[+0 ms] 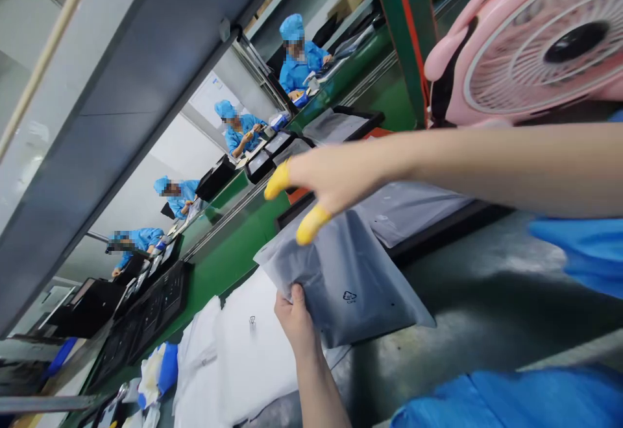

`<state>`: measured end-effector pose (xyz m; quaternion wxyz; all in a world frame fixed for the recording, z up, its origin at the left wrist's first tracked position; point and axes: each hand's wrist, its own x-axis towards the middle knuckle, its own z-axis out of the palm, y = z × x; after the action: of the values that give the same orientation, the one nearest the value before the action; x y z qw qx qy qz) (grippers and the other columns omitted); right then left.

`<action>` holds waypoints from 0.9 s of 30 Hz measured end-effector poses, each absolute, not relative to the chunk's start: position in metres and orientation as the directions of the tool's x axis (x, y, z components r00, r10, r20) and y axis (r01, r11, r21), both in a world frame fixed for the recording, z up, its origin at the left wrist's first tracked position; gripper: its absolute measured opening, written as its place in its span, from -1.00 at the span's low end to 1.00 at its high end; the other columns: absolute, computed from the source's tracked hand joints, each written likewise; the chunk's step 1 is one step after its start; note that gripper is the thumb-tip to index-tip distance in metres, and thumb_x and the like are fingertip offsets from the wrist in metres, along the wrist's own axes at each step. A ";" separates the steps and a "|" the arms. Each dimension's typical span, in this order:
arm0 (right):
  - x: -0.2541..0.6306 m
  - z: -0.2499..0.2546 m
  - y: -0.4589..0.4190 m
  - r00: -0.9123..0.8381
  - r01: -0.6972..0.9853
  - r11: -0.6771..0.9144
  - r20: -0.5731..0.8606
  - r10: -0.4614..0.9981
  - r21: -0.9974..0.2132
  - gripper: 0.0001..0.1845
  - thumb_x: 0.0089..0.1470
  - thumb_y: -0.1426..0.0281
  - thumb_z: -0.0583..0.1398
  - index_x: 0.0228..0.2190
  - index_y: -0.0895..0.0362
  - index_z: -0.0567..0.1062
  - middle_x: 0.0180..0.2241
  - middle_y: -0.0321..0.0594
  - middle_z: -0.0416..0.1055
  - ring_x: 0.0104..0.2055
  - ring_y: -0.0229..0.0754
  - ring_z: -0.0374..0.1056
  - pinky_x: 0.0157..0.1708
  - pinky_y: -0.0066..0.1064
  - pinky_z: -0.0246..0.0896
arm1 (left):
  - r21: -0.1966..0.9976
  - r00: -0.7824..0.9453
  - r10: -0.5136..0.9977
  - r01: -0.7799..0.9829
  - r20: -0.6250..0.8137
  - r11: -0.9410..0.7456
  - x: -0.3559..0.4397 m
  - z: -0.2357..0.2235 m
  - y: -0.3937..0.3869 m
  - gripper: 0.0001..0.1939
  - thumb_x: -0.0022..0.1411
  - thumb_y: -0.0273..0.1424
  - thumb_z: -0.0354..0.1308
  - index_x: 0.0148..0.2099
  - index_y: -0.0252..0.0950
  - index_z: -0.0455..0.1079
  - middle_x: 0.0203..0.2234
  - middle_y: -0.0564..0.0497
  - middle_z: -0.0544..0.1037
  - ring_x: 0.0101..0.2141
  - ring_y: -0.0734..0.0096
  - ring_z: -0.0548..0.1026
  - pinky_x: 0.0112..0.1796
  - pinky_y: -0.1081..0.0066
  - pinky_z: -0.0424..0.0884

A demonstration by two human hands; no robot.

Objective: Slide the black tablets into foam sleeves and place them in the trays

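My left hand (298, 324) comes up from the bottom and grips the edge of a frosted plastic bag (355, 279), thumb on top. The bag is grey and translucent, with a small black recycling mark printed on it; I cannot tell whether anything is inside. Above its upper edge, my right hand (335, 178) reaches in from the right. Yellow finger cots cover its thumb and one finger, which are spread apart with nothing between them. Beside the left hand lies a pile of white bags (253, 344).
A black tray (438, 227) with bagged items lies behind the bag. A pink fan (540, 45) stands at the upper right. Black trays (156, 305) line the green conveyor (228, 240). Several co-workers in blue (299, 65) sit along the far side. A grey beam (146, 65) crosses overhead.
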<state>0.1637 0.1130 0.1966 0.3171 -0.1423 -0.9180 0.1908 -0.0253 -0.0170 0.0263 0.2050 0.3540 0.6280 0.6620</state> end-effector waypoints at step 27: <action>0.136 -0.042 0.095 -0.989 0.135 -0.361 -0.146 0.004 -0.923 -0.58 -0.38 0.24 0.35 -0.48 0.30 0.44 -0.60 -0.38 0.34 -0.58 -0.45 0.24 -0.52 -0.60 0.19 | 0.894 -0.770 0.541 -0.081 -0.337 0.442 -0.062 0.036 0.118 -0.69 0.18 -0.49 0.00 -0.03 -0.53 0.28 -0.21 -0.28 0.46 -0.07 0.20 0.40 -0.10 0.28 0.38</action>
<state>0.1361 0.0948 -0.0419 -0.0400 -0.0616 -0.5638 0.8227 -0.0618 0.1177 0.0361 0.3060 0.1454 0.7919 0.5080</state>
